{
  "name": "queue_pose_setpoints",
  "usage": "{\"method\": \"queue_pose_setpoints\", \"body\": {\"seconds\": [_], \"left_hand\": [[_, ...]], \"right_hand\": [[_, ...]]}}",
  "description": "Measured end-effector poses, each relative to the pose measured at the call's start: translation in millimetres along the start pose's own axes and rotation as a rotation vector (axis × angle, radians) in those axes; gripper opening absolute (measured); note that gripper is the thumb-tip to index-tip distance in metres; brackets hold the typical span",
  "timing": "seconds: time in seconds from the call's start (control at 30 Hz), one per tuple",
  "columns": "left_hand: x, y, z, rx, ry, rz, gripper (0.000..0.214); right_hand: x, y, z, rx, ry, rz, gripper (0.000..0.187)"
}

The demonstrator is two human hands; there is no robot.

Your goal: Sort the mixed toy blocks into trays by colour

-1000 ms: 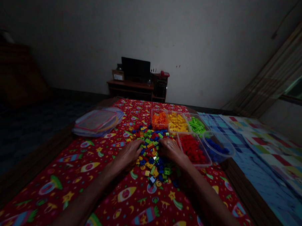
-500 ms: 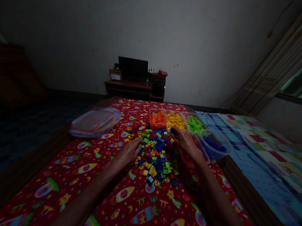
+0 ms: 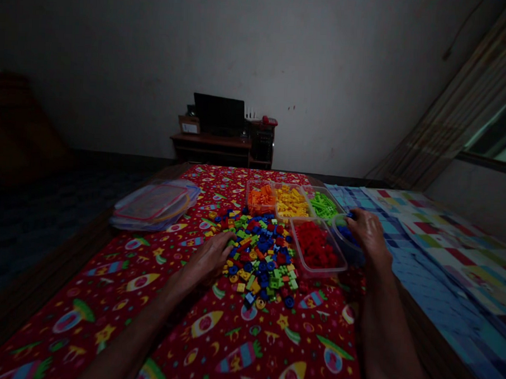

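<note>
A heap of mixed toy building bricks (image 3: 261,251) lies on the red patterned cloth. My left hand (image 3: 212,253) rests at the heap's left edge, fingers together and curled down; whatever is at its fingertips is hidden. Above the round clear tub (image 3: 335,231) of blue bricks, my right hand (image 3: 366,228) is closed, with a blue brick (image 3: 351,215) at its fingertips. Left of that tub stands a clear container of red bricks (image 3: 317,245). Behind the heap are containers with orange bricks (image 3: 261,199), yellow bricks (image 3: 292,201) and green bricks (image 3: 323,205).
Clear lids (image 3: 155,203) are stacked on the cloth (image 3: 205,327) at the left. A bed or mat with blue checked fabric (image 3: 416,286) borders the right side. A desk (image 3: 213,143) with a monitor (image 3: 218,114) stands against the far wall.
My right hand has moved right, from above the heap's far right edge to the blue bricks' tub, carrying a blue brick. The red bricks now show fully. My left hand has stayed put.
</note>
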State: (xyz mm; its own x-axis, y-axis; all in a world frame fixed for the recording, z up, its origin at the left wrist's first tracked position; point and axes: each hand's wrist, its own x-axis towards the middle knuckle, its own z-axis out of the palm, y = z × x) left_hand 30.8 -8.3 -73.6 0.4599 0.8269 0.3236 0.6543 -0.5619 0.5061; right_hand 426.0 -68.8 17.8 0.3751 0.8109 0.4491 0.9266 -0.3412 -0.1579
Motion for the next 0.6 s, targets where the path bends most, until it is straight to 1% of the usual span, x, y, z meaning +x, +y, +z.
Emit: {"method": "queue_pose_setpoints", "body": {"seconds": [0.07, 0.13, 0.2, 0.3, 0.33, 0.43, 0.53, 0.6], "left_hand": [[3, 2, -6.9, 0.021, -0.034, -0.005, 0.03], [6, 3, -13.4, 0.043, -0.044, -0.034, 0.031], [9, 4, -17.9, 0.045, -0.05, -0.055, 0.032], [10, 0, -20.2, 0.032, -0.049, -0.059, 0.036], [10, -2, -20.3, 0.027, -0.044, -0.062, 0.037], [8, -8, -21.5, 0.02, -0.037, -0.07, 0.039], [7, -10, -25.8, 0.018, -0.039, -0.085, 0.038], [8, -9, -29.3, 0.022, -0.04, -0.11, 0.038]], "right_hand": [[0, 0, -1, 0.013, 0.014, -0.003, 0.035], [1, -7, -2, 0.041, 0.043, -0.03, 0.036], [1, -21, -5, 0.067, 0.056, -0.068, 0.035], [-5, -52, -9, 0.125, 0.033, -0.178, 0.031], [-9, -65, -10, 0.154, 0.008, -0.234, 0.029], [-32, -105, -6, 0.225, -0.135, -0.432, 0.025], [-60, -137, 12, 0.283, -0.28, -0.647, 0.019], [-74, -149, 27, 0.303, -0.357, -0.744, 0.015]]}}
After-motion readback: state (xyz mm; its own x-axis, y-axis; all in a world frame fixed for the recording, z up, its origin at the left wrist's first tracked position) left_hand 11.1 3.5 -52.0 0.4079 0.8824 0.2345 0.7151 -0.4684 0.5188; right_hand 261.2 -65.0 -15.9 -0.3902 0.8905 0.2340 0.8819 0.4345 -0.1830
